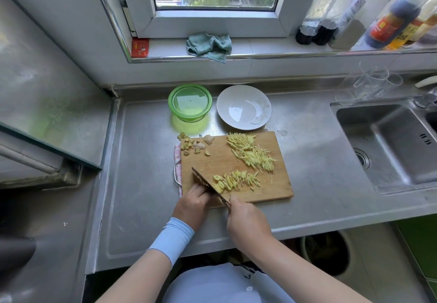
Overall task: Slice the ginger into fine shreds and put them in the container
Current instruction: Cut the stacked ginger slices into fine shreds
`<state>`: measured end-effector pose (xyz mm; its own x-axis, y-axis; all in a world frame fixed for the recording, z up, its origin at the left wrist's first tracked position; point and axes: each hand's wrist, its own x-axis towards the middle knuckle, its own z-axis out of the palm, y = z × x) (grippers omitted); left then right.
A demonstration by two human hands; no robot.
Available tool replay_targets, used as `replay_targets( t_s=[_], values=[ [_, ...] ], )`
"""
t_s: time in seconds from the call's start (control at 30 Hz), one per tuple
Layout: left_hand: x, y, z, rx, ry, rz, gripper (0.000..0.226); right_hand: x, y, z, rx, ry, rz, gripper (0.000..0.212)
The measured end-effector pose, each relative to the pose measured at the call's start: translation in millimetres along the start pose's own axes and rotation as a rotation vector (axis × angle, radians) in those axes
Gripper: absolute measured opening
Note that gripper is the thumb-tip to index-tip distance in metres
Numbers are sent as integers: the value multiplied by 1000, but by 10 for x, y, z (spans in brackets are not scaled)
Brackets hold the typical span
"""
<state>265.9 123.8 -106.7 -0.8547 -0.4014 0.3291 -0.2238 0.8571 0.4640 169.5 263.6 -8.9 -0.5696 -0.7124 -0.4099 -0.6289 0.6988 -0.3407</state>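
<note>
Nearest the camera, the right hand (248,220) is closed around the handle of a dark-bladed kitchen knife (208,185), whose blade slants across the near left corner of the rectangular wooden cutting board (272,184). The left hand (192,204), wearing a pale blue sleeve (171,238) at the wrist, sits at the board's near left edge with fingers curled down just beside the blade; whether they pinch any ginger I cannot tell, since the knife hides the fingertips. Right of the blade lies a row of partly cut yellow ginger slices (236,180), touching the knife's edge. Farther up the board, toward its right side, a larger heap of fine yellow ginger shreds (250,152) is spread out. At the far left corner lie knobbly ginger offcuts and peel (192,145), some spilling over the board's edge onto the steel counter (142,184). A patterned cloth (177,160) shows beneath the board's left side. Beyond the board, a round green plastic container (190,102) with its clear lid on stands well apart from the shreds, and just right of it a white shallow bowl (244,107) sits nearly touching the board's far edge. A steel sink (390,148) is off to the right, and a crumpled teal rag (209,45) lies on the windowsill, beside bottles (383,18) to the far right
</note>
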Motion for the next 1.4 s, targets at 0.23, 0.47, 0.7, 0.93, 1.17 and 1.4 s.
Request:
replay_targets(
  t_s=[0.23, 0.47, 0.7, 0.93, 1.17, 1.4],
  values=[
    [7, 24, -45, -21, -7, -37, 18, 78, -66, -1, -2, -14, -3, 15],
    [11, 10, -56, -75, 33, -20, 23, -111, 58, 35, 6, 22, 9, 13],
    [-3, 0, -57, -61, -36, -43, 28, 75, -127, 8, -16, -24, 11, 15],
    [19, 39, -69, -49, 37, -25, 30, -83, -5, -1, 15, 29, -2, 8],
    [-10, 18, -36, -30, 16, -29, 21, 117, -158, 14, -8, 0, 0, 9],
    [-49, -49, -22, -35, 32, 39, 22, 18, -67, 5, 1, 4, 1, 9]
  ],
)
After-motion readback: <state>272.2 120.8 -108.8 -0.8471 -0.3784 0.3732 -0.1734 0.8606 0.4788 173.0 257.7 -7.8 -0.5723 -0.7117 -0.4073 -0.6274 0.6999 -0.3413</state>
